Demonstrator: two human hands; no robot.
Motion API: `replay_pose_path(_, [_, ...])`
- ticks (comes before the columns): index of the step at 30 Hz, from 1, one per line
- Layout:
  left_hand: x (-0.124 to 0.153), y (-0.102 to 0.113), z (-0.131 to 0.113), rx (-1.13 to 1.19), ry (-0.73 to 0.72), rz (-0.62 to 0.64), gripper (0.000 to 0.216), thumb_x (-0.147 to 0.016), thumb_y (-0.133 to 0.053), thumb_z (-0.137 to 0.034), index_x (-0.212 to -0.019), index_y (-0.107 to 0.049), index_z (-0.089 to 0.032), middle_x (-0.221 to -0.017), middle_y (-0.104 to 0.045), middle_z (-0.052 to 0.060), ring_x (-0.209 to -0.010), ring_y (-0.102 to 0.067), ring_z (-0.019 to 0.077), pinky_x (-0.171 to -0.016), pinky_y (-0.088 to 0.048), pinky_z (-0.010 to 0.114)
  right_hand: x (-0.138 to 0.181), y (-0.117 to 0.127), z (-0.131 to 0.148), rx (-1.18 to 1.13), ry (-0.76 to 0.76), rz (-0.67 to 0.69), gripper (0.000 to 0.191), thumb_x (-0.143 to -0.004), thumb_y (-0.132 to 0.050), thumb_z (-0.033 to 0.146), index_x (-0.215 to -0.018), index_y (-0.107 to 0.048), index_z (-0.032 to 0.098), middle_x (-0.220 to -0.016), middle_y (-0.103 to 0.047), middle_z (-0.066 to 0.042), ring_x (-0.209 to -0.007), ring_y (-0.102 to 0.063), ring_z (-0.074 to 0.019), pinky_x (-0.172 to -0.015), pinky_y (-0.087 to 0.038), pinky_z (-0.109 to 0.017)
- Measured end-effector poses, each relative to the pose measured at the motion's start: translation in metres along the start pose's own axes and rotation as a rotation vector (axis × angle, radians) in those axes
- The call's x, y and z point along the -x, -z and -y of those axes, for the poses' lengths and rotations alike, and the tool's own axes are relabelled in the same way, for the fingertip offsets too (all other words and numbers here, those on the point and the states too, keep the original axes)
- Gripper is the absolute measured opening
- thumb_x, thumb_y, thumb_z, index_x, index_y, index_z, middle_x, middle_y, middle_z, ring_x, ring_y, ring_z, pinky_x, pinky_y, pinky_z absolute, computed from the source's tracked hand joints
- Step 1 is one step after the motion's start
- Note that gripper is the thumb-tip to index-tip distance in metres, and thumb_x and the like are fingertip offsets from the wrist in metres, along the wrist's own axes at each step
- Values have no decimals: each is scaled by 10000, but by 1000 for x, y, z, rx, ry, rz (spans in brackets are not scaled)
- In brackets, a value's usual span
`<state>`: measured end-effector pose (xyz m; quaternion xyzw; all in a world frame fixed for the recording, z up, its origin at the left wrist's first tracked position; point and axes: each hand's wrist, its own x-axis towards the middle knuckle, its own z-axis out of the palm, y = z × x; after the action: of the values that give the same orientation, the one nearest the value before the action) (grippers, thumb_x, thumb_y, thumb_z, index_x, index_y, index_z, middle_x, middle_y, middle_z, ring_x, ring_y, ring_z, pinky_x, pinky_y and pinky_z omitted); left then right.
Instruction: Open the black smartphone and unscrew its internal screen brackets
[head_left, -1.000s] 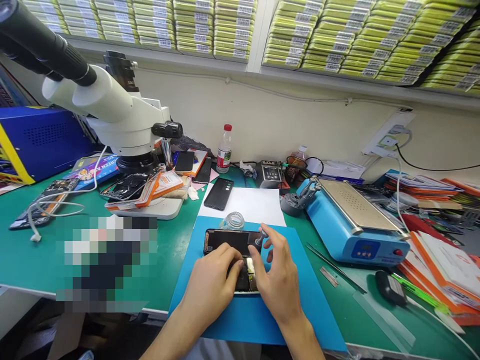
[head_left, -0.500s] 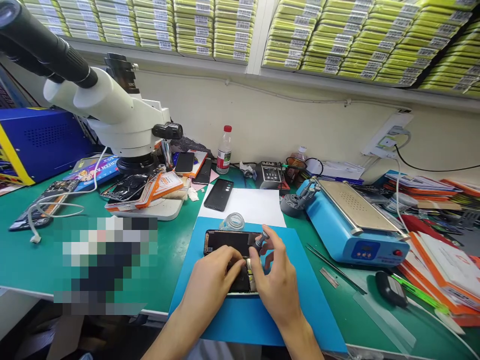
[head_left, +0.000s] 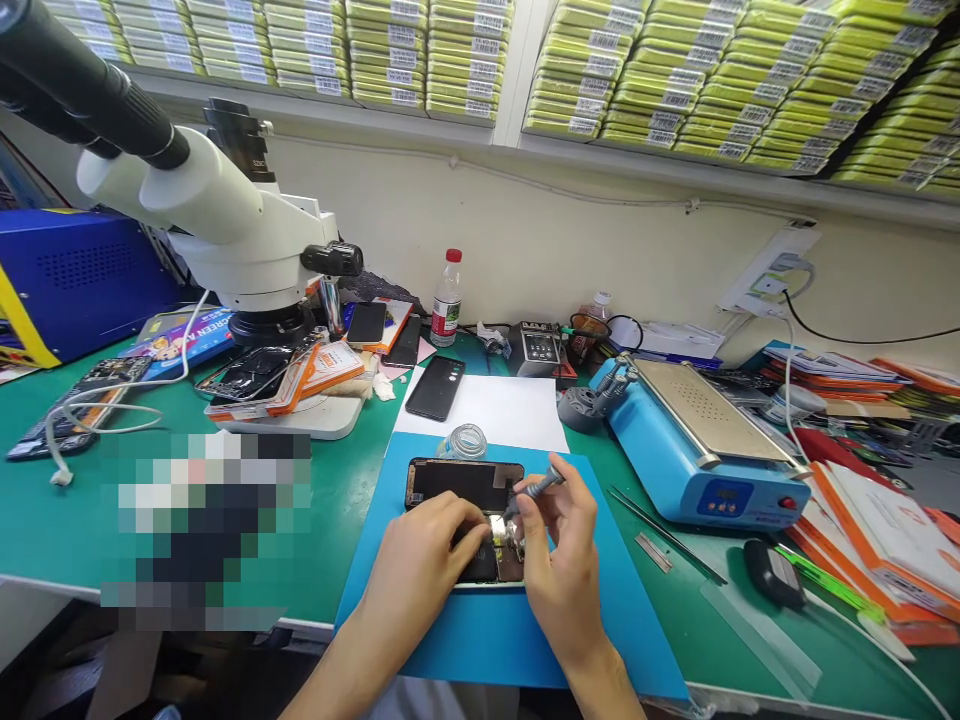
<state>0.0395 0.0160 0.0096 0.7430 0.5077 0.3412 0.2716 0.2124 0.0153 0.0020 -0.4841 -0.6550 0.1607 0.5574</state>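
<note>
On the far left a big white microscope [head_left: 225, 215] stands on the green bench [head_left: 60, 520], with a blue machine [head_left: 82, 285] behind it and some phone parts under its lens. A blurred patch sits nearer the front edge. In the middle lies a blue mat [head_left: 600, 620], and on it is the opened phone [head_left: 465, 500], lying flat with its insides showing. The left hand [head_left: 420, 575] rests on top of the phone, fingers [head_left: 457, 520] together and pressed down to keep it from sliding. The right hand [head_left: 559, 565] pinches a small screwdriver [head_left: 534, 490] between thumb and first fingers; the tool leans over, and its tip points down into the phone beside a shiny metal part. To do this step well, I think the tip should sit square in the tiny screw, the push should be gentle, and the left hand should hold the phone very steady so nothing slips. A small clear dish [head_left: 465, 440] sits just behind the phone, near a white sheet of paper [head_left: 495, 410] with a black phone [head_left: 435, 388] lying on it. A water bottle [head_left: 448, 298] stands at the wall. To the right is a blue heating plate [head_left: 705, 440], and past it lie orange packets [head_left: 885, 530].
</note>
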Motion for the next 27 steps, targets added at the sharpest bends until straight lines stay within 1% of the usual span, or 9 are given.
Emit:
replay_pose_path(2, [0,0,0,-11,-1,2,121,-1035,-625,-219,-952,-709,-240,-952,-746,-37,-895,-712,178,-772,-452,288,-1,0,-2,80,-11,-48,490,-1083,-536,302,-1551,-393,284,-1199,-708,-91,-1057,-742,-201,-906,-656,-377])
replay_pose_path(3, [0,0,-1,-15,-3,2,130,-1042,-608,-218,-959,-705,-240,-960,-747,-34,-903,-712,181,-777,-453,291,-1,0,-3,113,-13,-49,483,-1084,-533,310,-1548,-400,278,-1222,-706,-99,-1080,-740,-206,-922,-652,-381])
replay_pose_path(5, [0,0,-1,-19,-5,0,157,-1058,-571,-216,-969,-698,-239,-969,-748,-28,-910,-711,187,-786,-457,297,-2,-1,-4,151,-17,-16,472,-1091,-517,317,-1547,-404,269,-1246,-707,-109,-1100,-743,-211,-930,-652,-379])
replay_pose_path(9, [-1,1,-3,-16,2,1,173,-1064,-550,-221,-967,-692,-240,-959,-747,-20,-900,-712,193,-787,-461,303,-4,-1,-4,192,5,28,468,-1094,-508,306,-1548,-405,260,-1229,-715,-112,-1076,-755,-212,-898,-662,-370])
replay_pose_path(12, [-1,1,-2,-16,9,1,180,-1064,-543,-220,-964,-690,-240,-962,-750,-14,-903,-715,200,-792,-464,308,-5,-1,-3,207,21,27,468,-1096,-504,301,-1550,-400,258,-1222,-716,-109,-1065,-756,-209,-883,-664,-363])
replay_pose_path(16, [0,0,-1,-16,11,0,174,-1062,-546,-223,-963,-687,-240,-964,-750,-9,-909,-715,205,-798,-464,310,-5,-2,-4,222,5,28,466,-1097,-500,301,-1550,-403,248,-1246,-711,-118,-1089,-752,-220,-899,-661,-381])
replay_pose_path(21, [1,0,-2,-7,18,2,170,-1063,-548,-228,-966,-687,-243,-970,-751,-8,-917,-714,209,-795,-458,311,-4,-2,-5,237,22,22,470,-1096,-505,313,-1551,-402,256,-1264,-698,-118,-1080,-748,-213,-900,-657,-378])
replay_pose_path(27, [1,1,-2,-11,26,7,170,-1063,-549,-225,-967,-688,-238,-963,-748,-14,-914,-713,204,-791,-459,314,-5,-2,-5,226,-10,28,463,-1100,-497,321,-1549,-402,261,-1219,-714,-105,-1052,-751,-208,-887,-656,-371])
